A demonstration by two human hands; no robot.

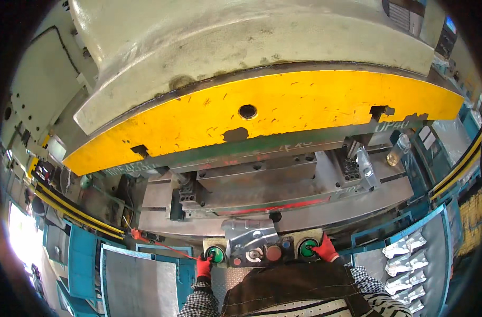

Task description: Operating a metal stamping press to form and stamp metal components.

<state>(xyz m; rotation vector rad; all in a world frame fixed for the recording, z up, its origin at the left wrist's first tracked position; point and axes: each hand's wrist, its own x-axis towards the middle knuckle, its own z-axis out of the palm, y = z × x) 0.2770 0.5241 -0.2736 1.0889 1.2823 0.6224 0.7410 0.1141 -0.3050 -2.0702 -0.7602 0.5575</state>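
Observation:
My left hand [204,267], in a red glove with dark fingertips, rests its fingers on the left green push button [215,254] of a control panel [264,261]. On the right green push button [307,248] lie the fingertips of my gloved right hand [327,250], its fingers apart. Neither hand holds anything. A bent sheet-metal part [250,234] lies on the panel between the two buttons, partly covering it. Beyond stands a press with a yellow ram plate [299,100] over a steel die [256,177]. Another sheet-metal part [366,170] leans at the die's right end.
At the right, several formed metal parts [405,267] lie in a row on a blue-framed table [368,260]. A grey-topped table [140,280] stands at the left. A red-handled tool [137,234] and a clear bottle [398,150] lie by the press bed [161,222].

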